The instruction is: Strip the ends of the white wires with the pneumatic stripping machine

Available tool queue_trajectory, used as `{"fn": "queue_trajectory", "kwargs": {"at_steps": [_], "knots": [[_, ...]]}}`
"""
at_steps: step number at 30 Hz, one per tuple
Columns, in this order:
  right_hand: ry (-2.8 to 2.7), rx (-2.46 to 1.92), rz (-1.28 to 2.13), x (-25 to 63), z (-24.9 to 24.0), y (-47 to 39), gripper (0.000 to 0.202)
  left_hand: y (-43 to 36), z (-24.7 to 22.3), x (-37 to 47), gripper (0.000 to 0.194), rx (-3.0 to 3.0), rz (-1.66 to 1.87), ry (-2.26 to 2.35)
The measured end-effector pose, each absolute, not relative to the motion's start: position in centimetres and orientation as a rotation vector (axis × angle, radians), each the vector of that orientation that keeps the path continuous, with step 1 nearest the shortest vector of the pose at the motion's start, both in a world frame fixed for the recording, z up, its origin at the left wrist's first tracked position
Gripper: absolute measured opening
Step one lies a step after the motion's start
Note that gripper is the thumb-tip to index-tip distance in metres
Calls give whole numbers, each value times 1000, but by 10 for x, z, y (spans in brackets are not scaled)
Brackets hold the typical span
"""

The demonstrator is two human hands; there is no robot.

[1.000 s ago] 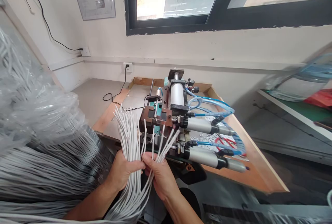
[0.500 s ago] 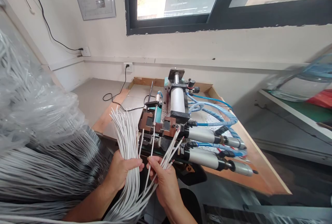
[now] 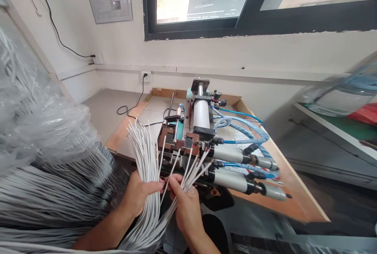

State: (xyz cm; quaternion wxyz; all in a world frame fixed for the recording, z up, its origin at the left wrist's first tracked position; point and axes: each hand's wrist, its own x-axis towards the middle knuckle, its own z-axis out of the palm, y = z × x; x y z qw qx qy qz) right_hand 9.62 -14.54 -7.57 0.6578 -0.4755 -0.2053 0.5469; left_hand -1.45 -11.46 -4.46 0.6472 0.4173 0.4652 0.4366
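Note:
A thick bundle of white cables (image 3: 147,163) stands upright in my left hand (image 3: 140,193), its thumb pressed across the front. My right hand (image 3: 185,203) is closed on a smaller fan of white cables (image 3: 191,173), with one cable pinched at its thumb and index finger. Some of the fan's tips look reddish. Both hands nearly touch, just in front of a pneumatic machine (image 3: 202,114) with silver cylinders and brown blocks. The cable tips reach up before the brown blocks (image 3: 191,140).
Grey cables (image 3: 53,199) under clear plastic (image 3: 47,116) fill the left side. Blue air hoses (image 3: 247,140) curve right of the machine, inside a wooden-edged tray (image 3: 294,195). A shelf (image 3: 332,124) with a large bottle (image 3: 344,93) is at right.
The pinched cable has come away from the machine's brown blocks and now leans to the right. The smaller fan has spread wider, and my right hand has shifted slightly left.

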Motion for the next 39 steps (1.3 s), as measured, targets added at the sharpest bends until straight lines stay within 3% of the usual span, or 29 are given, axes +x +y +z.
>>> {"fn": "queue_trajectory", "kwargs": {"at_steps": [12,20,28,39], "knots": [[-26,-975,1382,100,-60,-127,23,-108,-36,-13,15,893,1008,1044],[-172,-878,1548,97,-53,-132,25,-113,-36,-8,17,897,991,1001],[-478,-1036,1275,99,-69,-144,24,-118,-41,-10,8,978,984,1004],[-221,-1032,1350,98,-68,-141,22,-118,-47,-20,8,975,1027,1052]]}}
